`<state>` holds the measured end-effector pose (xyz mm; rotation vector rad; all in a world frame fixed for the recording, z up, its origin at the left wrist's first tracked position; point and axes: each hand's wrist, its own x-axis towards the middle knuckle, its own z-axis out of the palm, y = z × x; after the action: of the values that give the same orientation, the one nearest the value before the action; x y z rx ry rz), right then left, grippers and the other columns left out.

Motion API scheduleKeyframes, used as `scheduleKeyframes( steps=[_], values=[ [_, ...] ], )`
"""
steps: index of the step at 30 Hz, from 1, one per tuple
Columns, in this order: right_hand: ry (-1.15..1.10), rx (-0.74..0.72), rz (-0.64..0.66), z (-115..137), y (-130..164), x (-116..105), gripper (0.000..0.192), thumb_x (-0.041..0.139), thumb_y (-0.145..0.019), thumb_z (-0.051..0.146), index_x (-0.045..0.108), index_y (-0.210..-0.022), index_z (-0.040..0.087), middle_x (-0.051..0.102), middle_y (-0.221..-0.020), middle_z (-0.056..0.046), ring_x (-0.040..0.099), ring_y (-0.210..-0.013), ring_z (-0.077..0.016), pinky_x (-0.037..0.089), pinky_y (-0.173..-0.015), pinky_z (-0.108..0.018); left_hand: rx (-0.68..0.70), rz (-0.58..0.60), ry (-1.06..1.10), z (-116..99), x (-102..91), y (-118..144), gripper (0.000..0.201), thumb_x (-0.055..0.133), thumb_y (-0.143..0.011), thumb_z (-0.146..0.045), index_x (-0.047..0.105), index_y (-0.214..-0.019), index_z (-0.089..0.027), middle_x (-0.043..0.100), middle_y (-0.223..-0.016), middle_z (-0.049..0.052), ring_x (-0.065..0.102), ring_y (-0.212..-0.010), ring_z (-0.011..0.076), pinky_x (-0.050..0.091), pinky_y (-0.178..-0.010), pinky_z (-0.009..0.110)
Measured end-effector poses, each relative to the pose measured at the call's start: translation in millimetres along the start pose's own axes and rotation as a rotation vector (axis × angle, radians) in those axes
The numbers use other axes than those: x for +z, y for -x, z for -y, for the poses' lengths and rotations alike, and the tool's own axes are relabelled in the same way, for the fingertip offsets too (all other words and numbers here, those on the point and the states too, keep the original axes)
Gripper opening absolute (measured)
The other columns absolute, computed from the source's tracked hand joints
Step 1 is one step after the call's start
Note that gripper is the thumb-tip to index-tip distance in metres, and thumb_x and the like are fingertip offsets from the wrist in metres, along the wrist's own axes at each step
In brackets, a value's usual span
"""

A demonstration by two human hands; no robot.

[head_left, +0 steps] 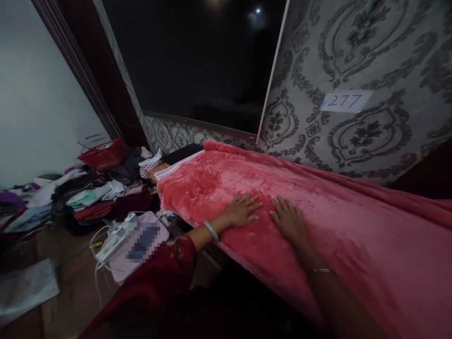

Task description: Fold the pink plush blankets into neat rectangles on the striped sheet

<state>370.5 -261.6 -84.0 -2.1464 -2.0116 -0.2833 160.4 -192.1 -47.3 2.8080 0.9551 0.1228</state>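
Note:
A plush pink-red blanket (346,235) lies spread over a raised surface that runs from the middle to the right. My left hand (243,210) rests flat on it with fingers spread, a pale bangle on its wrist and a dark red sleeve behind. Just to its right, my right hand (287,219) also lies palm down on the blanket, a thin bracelet on that wrist. Neither hand grips anything.
A pile of clothes (88,197) covers the floor at left, beside a red basket (104,154). A white iron (111,241) with its cord sits on a pink pad (141,245). A patterned wall bears a paper label reading 277 (345,100). A dark window is behind.

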Motion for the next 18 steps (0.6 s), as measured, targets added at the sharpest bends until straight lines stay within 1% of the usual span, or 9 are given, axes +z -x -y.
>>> scheduleKeyframes(
  steps=[2,3,7,9,11,13,15,17,18],
  values=[
    [0.000,-0.008,-0.027,-2.0,-0.1,5.0,0.054,0.030,-0.103,0.038,0.047,-0.152,0.024,0.045,-0.158,-0.010,0.040,-0.144,-0.0324,0.034,-0.114,-0.054,-0.084,0.003,-0.051,35.2,-5.7,8.1,0.065,0.040,-0.100,-0.056,0.033,-0.158,-0.028,0.024,-0.168,0.008,0.014,-0.156,0.0333,0.011,-0.123,0.065],
    [-0.003,-0.012,-0.037,-3.0,-0.4,7.9,0.054,0.030,-0.103,0.039,0.047,-0.152,0.025,0.046,-0.157,-0.009,0.041,-0.144,-0.0323,0.035,-0.114,-0.054,-0.165,-0.006,-0.081,57.5,-11.9,17.9,0.063,0.039,-0.101,-0.054,0.033,-0.158,-0.029,0.024,-0.168,0.008,0.016,-0.156,0.0330,0.013,-0.122,0.065],
    [-0.011,-0.007,-0.051,-5.3,-2.2,16.3,0.053,0.030,-0.103,0.039,0.048,-0.151,0.025,0.045,-0.158,-0.009,0.041,-0.144,-0.0316,0.036,-0.113,-0.054,-0.575,-0.057,-0.227,153.3,-48.6,80.4,0.057,0.040,-0.101,-0.045,0.040,-0.155,-0.030,0.033,-0.165,0.006,0.024,-0.154,0.0300,0.019,-0.123,0.058],
    [-0.006,-0.002,-0.043,-5.2,-2.6,17.4,0.053,0.030,-0.103,0.038,0.048,-0.151,0.024,0.045,-0.158,-0.009,0.041,-0.144,-0.0313,0.036,-0.113,-0.053,-0.718,-0.100,-0.258,191.6,-68.5,111.7,0.055,0.037,-0.101,-0.042,0.045,-0.153,-0.025,0.043,-0.160,0.012,0.034,-0.149,0.0347,0.026,-0.118,0.063],
    [0.001,-0.007,-0.036,-5.1,-2.7,18.0,0.053,0.030,-0.103,0.038,0.048,-0.151,0.023,0.045,-0.158,-0.010,0.041,-0.144,-0.0313,0.035,-0.113,-0.054,-0.808,-0.157,-0.284,217.1,-86.1,132.8,0.055,0.034,-0.102,-0.040,0.046,-0.151,-0.020,0.050,-0.153,0.018,0.039,-0.145,0.0383,0.029,-0.114,0.066],
    [0.004,-0.016,-0.046,-6.0,-2.3,19.7,0.054,0.029,-0.103,0.038,0.048,-0.151,0.022,0.046,-0.157,-0.010,0.043,-0.143,-0.0318,0.036,-0.113,-0.054,-0.869,-0.212,-0.313,226.9,-97.7,138.9,0.058,0.032,-0.102,-0.040,0.043,-0.152,-0.013,0.047,-0.153,0.023,0.036,-0.145,0.0422,0.028,-0.112,0.069],
    [0.001,-0.026,-0.069,-8.2,-1.5,23.1,0.055,0.029,-0.103,0.038,0.048,-0.152,0.022,0.046,-0.157,-0.011,0.044,-0.142,-0.0326,0.037,-0.113,-0.054,-0.863,-0.261,-0.335,220.2,-98.5,130.0,0.061,0.032,-0.102,-0.040,0.039,-0.153,-0.009,0.039,-0.158,0.025,0.030,-0.149,0.0417,0.026,-0.115,0.066],
    [-0.002,-0.035,-0.092,-11.2,-0.7,27.3,0.055,0.029,-0.103,0.039,0.048,-0.152,0.023,0.047,-0.156,-0.011,0.045,-0.141,-0.0331,0.038,-0.111,-0.055,-0.683,-0.270,-0.312,199.2,-86.0,111.6,0.061,0.033,-0.102,-0.043,0.039,-0.155,-0.014,0.036,-0.162,0.019,0.026,-0.152,0.0348,0.023,-0.121,0.057],
    [-0.003,-0.041,-0.101,-12.8,-0.3,29.2,0.055,0.029,-0.102,0.040,0.047,-0.152,0.024,0.048,-0.156,-0.010,0.045,-0.141,-0.0329,0.038,-0.111,-0.055,-0.504,-0.239,-0.271,185.5,-75.6,101.6,0.060,0.034,-0.102,-0.046,0.039,-0.155,-0.020,0.039,-0.162,0.013,0.026,-0.153,0.0311,0.022,-0.123,0.053]
  ],
)
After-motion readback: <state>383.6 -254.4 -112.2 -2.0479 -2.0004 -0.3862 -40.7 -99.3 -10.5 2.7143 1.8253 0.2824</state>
